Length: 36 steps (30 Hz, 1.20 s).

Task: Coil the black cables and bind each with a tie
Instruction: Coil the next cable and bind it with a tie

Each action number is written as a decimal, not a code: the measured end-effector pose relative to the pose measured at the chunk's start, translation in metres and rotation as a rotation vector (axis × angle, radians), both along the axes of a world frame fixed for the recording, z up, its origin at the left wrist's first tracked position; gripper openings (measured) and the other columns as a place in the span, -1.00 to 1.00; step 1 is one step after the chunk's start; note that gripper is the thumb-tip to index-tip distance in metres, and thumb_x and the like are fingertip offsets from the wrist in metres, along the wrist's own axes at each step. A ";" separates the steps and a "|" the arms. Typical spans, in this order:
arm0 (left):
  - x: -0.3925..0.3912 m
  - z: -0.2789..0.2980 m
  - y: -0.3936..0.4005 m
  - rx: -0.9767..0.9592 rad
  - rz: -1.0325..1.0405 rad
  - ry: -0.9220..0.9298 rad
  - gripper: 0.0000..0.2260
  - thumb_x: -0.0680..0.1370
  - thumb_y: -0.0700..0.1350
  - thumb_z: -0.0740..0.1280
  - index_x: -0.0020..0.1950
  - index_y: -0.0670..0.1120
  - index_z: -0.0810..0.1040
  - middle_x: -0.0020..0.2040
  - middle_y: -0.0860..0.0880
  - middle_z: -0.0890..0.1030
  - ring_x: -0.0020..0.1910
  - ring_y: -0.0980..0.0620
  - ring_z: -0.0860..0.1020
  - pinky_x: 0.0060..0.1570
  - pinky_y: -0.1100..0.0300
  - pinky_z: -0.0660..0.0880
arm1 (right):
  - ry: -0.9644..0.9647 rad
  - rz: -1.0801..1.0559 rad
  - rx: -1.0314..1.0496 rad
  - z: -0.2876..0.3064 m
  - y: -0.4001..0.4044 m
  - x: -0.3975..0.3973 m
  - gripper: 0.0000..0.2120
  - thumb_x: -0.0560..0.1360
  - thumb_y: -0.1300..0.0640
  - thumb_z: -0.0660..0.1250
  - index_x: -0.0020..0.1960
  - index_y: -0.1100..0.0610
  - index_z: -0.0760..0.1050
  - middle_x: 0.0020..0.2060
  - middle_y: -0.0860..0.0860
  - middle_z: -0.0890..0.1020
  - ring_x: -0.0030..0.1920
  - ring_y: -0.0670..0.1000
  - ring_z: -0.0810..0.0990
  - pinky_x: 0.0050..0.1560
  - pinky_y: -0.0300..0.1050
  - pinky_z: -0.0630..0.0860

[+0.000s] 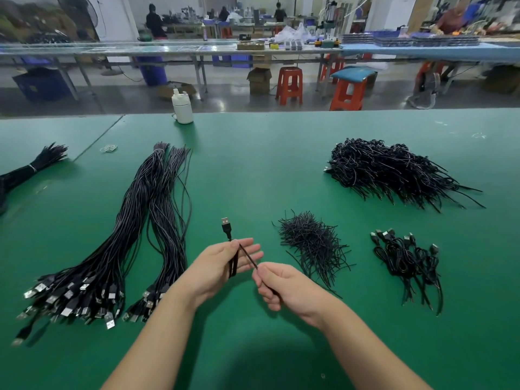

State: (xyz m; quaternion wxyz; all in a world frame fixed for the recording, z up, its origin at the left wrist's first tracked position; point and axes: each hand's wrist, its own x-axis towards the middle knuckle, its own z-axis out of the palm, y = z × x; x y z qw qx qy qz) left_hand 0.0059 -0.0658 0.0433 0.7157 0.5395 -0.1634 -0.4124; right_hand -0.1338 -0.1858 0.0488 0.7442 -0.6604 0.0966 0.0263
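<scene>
My left hand (222,267) holds a folded black USB cable (228,237) in its palm, thumb over the strands, the plug pointing away from me. My right hand (277,285) pinches a thin black tie (249,256) that slants up to the cable in the left palm. Two long bundles of straight black cables (146,220) lie to the left, plugs toward me. A loose heap of black ties (312,244) sits right of my hands. Several coiled, bound cables (405,257) lie further right.
A large pile of black cables (394,168) rests at the far right of the green table (253,170). A white bottle (182,106) stands at the far edge. Another tied bundle (31,168) lies far left, near white rubber bands (109,148).
</scene>
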 end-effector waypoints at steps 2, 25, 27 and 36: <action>-0.008 0.000 -0.005 -0.059 0.054 0.120 -0.65 0.70 -0.12 0.05 0.29 -0.35 0.43 0.20 -0.30 0.61 0.20 -0.21 0.60 0.09 0.06 0.61 | 0.017 0.023 -0.184 0.000 0.002 0.003 -0.72 0.69 0.14 0.09 -0.16 0.13 0.44 -0.47 -0.03 0.40 -0.46 -0.04 0.32 -0.38 -0.16 0.33; -0.034 0.022 -0.006 0.008 -0.340 -0.006 -0.71 0.63 -0.05 0.24 -0.06 -0.16 0.70 0.19 -0.39 0.58 0.15 -0.33 0.53 0.05 -0.22 0.37 | -0.028 -0.247 0.081 -0.023 0.003 0.006 -0.56 0.35 0.29 0.52 0.06 0.52 0.43 -0.23 0.20 0.45 -0.20 0.08 0.45 -0.16 -0.10 0.54; -0.031 0.025 -0.003 0.047 -0.408 -0.083 -0.70 0.63 -0.07 0.23 0.03 -0.21 0.69 0.19 -0.38 0.58 0.22 -0.37 0.48 0.23 -0.31 0.26 | -0.050 -0.248 0.042 -0.024 0.003 0.002 -0.55 0.37 0.29 0.51 0.05 0.54 0.38 -0.24 0.18 0.44 -0.19 0.06 0.45 -0.16 -0.10 0.50; -0.037 0.036 0.003 0.248 -0.354 -0.303 -0.67 0.68 -0.10 0.18 -0.08 -0.14 0.71 0.01 -0.25 0.69 0.06 -0.16 0.65 0.28 -0.20 0.44 | -0.066 -0.268 -0.108 -0.017 0.013 -0.002 -0.71 0.39 0.20 0.48 0.01 0.32 0.50 -0.25 0.06 0.55 -0.20 -0.03 0.49 -0.10 -0.05 0.47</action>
